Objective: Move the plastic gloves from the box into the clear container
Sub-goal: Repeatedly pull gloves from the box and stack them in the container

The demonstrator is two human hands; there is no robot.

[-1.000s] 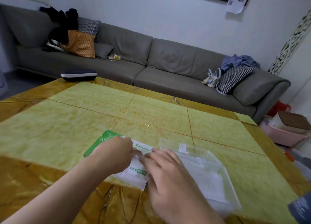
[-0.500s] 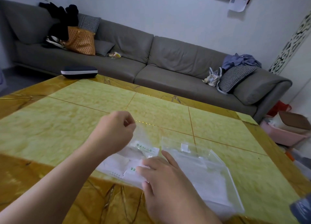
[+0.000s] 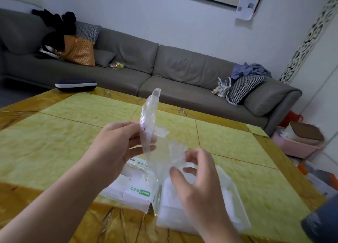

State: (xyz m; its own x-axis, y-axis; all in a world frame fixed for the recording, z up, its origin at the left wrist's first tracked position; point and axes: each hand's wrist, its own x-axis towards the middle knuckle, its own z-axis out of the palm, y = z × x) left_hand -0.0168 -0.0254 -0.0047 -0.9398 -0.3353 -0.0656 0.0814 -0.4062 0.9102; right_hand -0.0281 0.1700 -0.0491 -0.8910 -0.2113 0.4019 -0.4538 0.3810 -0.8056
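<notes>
Since the frame half a second earlier, the left hand (image 3: 117,144) had risen from just above the box (image 3: 128,189) and now pinched a thin plastic glove (image 3: 149,122) between thumb and fingers, the glove drawn up clear of the box with its tip standing well above it. The right hand (image 3: 197,180), which had been pressing the box's near edge, had lifted off and held the glove's lower, crumpled end in curled fingertips, above the clear container (image 3: 236,202). The container lay just right of the box on the yellow table (image 3: 54,140), box and container both unmoved.
</notes>
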